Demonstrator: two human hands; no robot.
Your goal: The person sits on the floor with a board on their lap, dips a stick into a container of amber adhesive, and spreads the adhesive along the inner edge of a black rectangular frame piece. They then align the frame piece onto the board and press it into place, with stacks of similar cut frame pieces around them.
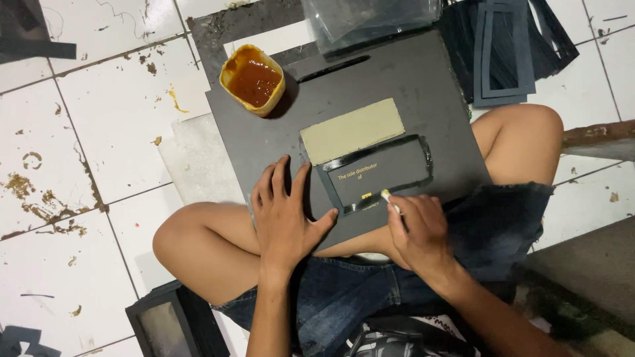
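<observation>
Head view. I see a dark grey board [410,86] resting across the person's crossed legs. On it lies a small black card [380,175] with gold lettering. A wet, glossy band runs along the card's top, right and bottom edges and partly down its left edge; I judge this to be glue, so the edging looks mostly done, with the lower left stretch at the applicator still in hand. A pale beige rectangular panel [352,131] lies just above the card, touching its upper edge, with no gloss showing on it.

Right hand [420,228]: clenched around a thin white applicator stick [390,201], whose tip touches the card's bottom edge just above the knuckles.

Left hand [286,211]: released, fingers spread, palm pressed flat on the board just left of the card; it grips nothing.

A yellow cup of brown glue [253,79] stands on the board's far left corner, well above the left hand. Black card frames [506,49] are stacked on the tiled floor [99,132], well beyond the right hand.
</observation>
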